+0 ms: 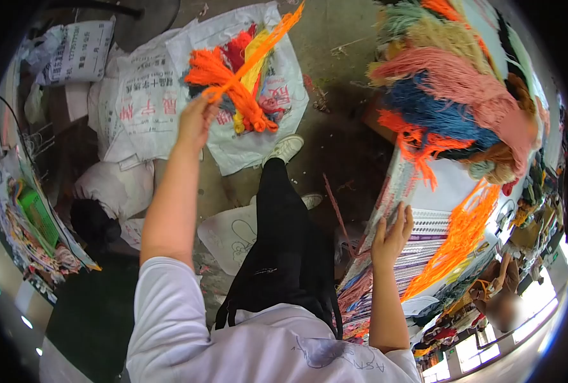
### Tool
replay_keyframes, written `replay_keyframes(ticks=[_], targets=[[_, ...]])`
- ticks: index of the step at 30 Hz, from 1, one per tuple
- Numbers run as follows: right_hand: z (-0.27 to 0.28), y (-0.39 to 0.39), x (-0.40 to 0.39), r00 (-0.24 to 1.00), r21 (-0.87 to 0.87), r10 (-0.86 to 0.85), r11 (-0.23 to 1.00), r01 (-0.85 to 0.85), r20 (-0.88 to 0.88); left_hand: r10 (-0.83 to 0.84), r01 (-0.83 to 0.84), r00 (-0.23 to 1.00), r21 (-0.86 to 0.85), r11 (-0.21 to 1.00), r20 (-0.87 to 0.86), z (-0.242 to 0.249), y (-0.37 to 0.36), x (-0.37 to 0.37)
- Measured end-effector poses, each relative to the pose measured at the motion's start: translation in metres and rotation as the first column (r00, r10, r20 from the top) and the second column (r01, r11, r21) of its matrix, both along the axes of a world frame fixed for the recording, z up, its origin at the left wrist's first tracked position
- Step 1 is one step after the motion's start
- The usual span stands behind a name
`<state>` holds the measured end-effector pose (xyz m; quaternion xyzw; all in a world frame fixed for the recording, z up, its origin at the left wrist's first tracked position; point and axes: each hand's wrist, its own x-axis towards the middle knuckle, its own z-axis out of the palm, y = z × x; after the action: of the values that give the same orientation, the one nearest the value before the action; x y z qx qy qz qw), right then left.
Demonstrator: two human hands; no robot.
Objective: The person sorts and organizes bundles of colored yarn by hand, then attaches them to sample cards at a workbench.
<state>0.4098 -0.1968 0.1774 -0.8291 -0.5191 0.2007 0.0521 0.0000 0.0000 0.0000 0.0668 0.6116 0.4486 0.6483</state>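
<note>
My left hand (199,121) is closed on a strand of orange yarn (258,57) above a white sack (284,137) on the floor. Bundles of orange, red and yellow yarn (238,80) lie on that sack. At the right, my right hand (392,237) rests at the edge of a table (395,185), palm down with its fingers spread, holding nothing. Beyond it, loose orange yarn (459,230) stretches over the table beside striped thread rows (424,246).
Pink, blue and beige yarn piles (462,96) cover the table's far end. More printed sacks (140,102) lie at the left, near a green basket (36,214). Another person (504,274) is at the lower right. A stool (92,319) stands at the lower left.
</note>
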Motion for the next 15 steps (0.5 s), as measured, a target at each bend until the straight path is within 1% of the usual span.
replay_keyframes(ticks=[1, 2, 3, 4, 5, 6, 7, 9, 10, 11, 13, 15], targets=[[0.012, 0.0, 0.003, 1.0, 0.004, 0.024, 1.0, -0.024, 0.021, 0.05, -0.048, 0.998, -0.056, 0.997, 0.032, -0.009, -0.02, 0.01], [0.024, 0.001, 0.009, 0.998, -0.007, 0.05, 0.999, -0.049, 0.029, 0.103, -0.099, 0.994, -0.135, 0.986, 0.024, -0.018, -0.039, 0.019], [-0.017, 0.001, -0.003, 0.999, -0.007, 0.044, 0.999, -0.043, 0.033, 0.155, -0.147, 0.988, -0.198, 0.969, 0.023, -0.083, -0.055, 0.015], [-0.015, 0.001, -0.003, 0.999, -0.025, 0.039, 0.999, -0.038, 0.029, 0.178, -0.17, 0.984, -0.272, 0.947, 0.005, -0.114, -0.082, 0.015], [-0.014, 0.0, -0.003, 0.999, -0.026, 0.041, 0.999, -0.04, 0.02, 0.2, -0.194, 0.98, -0.335, 0.922, -0.018, -0.143, -0.105, 0.013], [-0.014, 0.0, -0.003, 0.999, -0.035, 0.048, 0.998, -0.047, 0.022, 0.221, -0.233, 0.972, -0.395, 0.889, -0.077, -0.162, -0.125, 0.018], [-0.019, -0.002, 0.0, 0.99, -0.019, 0.123, 0.992, -0.122, 0.072, 0.235, -0.272, 0.962, -0.444, 0.854, -0.138, -0.172, -0.138, 0.023], [-0.02, 0.001, -0.005, 0.992, -0.051, 0.108, 0.993, -0.105, 0.069, 0.204, -0.299, 0.954, -0.647, 0.701, -0.22, -0.177, -0.151, 0.026], [-0.016, 0.002, -0.005, 0.992, -0.064, 0.103, 0.993, -0.098, 0.073, 0.132, -0.261, 0.962, -0.678, 0.687, -0.237, -0.174, -0.157, 0.029], [-0.015, 0.001, -0.004, 0.995, -0.079, 0.083, 0.994, -0.078, 0.052, 0.127, -0.252, 0.965, -0.684, 0.684, -0.229, -0.166, -0.165, 0.034], [-0.009, 0.004, -0.002, 0.996, -0.078, 0.086, 0.994, -0.083, 0.031, 0.049, -0.083, 0.996, -0.672, 0.736, -0.069, -0.146, -0.16, 0.036], [-0.004, 0.006, 0.001, 0.997, -0.075, 0.071, 0.995, -0.069, 0.021, 0.002, -0.043, 0.998, -0.637, 0.769, -0.065, -0.113, -0.15, 0.045]])
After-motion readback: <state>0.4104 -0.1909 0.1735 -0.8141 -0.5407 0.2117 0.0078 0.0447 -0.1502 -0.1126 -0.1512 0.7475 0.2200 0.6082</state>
